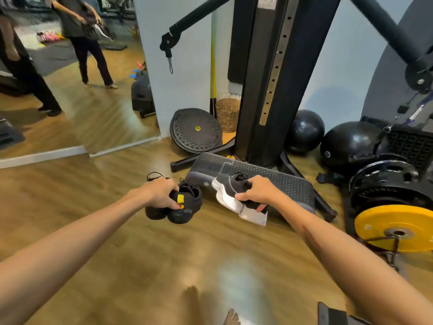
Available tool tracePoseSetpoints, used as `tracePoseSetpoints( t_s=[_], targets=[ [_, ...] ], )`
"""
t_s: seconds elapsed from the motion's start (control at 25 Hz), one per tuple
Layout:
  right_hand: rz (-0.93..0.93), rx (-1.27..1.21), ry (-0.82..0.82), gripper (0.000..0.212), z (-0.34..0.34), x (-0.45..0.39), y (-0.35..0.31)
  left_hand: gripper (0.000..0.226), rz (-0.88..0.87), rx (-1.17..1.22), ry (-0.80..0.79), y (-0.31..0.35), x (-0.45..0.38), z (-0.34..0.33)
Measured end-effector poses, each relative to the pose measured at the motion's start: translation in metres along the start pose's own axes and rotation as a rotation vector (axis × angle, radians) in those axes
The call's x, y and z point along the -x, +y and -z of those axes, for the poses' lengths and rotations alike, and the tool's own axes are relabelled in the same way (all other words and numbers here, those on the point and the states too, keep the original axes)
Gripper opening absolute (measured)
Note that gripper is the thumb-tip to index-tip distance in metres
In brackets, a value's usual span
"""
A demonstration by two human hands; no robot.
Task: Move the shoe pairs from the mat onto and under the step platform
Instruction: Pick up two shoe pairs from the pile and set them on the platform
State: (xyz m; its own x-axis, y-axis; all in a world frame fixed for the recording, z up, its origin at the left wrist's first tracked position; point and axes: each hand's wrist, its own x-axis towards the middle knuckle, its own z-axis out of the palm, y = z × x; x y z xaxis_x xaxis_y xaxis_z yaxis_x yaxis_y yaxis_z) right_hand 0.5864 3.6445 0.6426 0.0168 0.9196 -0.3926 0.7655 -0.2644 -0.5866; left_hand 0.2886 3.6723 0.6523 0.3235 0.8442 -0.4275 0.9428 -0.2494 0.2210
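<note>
Your left hand point(159, 192) grips a pair of black shoes point(181, 205) with yellow tabs, fingers point(173, 204) curled tight round both heels — the pair hangs clear of the wooden floor point(164, 254). Your right hand point(257, 191) clamps a black-and-white pair point(230, 195), soles outward, held just before the near edge of the step platform point(269, 181), which lies at the foot of the black cable machine point(260, 90).

Glossy wood floor point(140, 254), matt textured step platform point(281, 181), knit black shoes point(185, 202)
</note>
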Motion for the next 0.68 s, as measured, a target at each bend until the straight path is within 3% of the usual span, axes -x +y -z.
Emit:
tracePoseSetpoints(
  t_s=[0.08,0.16,0.36,0.56,0.68],
  targets=[
    [0.034,0.081,-0.041,0.052,0.025,-0.054,0.001,0.023,0.013,-0.075,-0.024,0.003,-0.050,0.016],
    [0.042,0.161,-0.045,0.062,0.047,-0.102,0.000,0.038,0.050,-0.080,-0.022,0.000,-0.096,0.023],
    [0.023,0.257,-0.085,0.047,0.079,-0.218,0.014,0.038,0.053,-0.163,-0.123,-0.007,-0.222,0.049],
    [-0.060,0.358,-0.062,0.052,0.078,-0.354,0.025,0.040,-0.038,-0.225,-0.205,-0.033,-0.392,0.066],
    [-0.125,0.377,-0.067,0.049,0.086,-0.426,0.026,0.054,-0.089,-0.313,-0.177,-0.044,-0.491,0.083]
  ],
)
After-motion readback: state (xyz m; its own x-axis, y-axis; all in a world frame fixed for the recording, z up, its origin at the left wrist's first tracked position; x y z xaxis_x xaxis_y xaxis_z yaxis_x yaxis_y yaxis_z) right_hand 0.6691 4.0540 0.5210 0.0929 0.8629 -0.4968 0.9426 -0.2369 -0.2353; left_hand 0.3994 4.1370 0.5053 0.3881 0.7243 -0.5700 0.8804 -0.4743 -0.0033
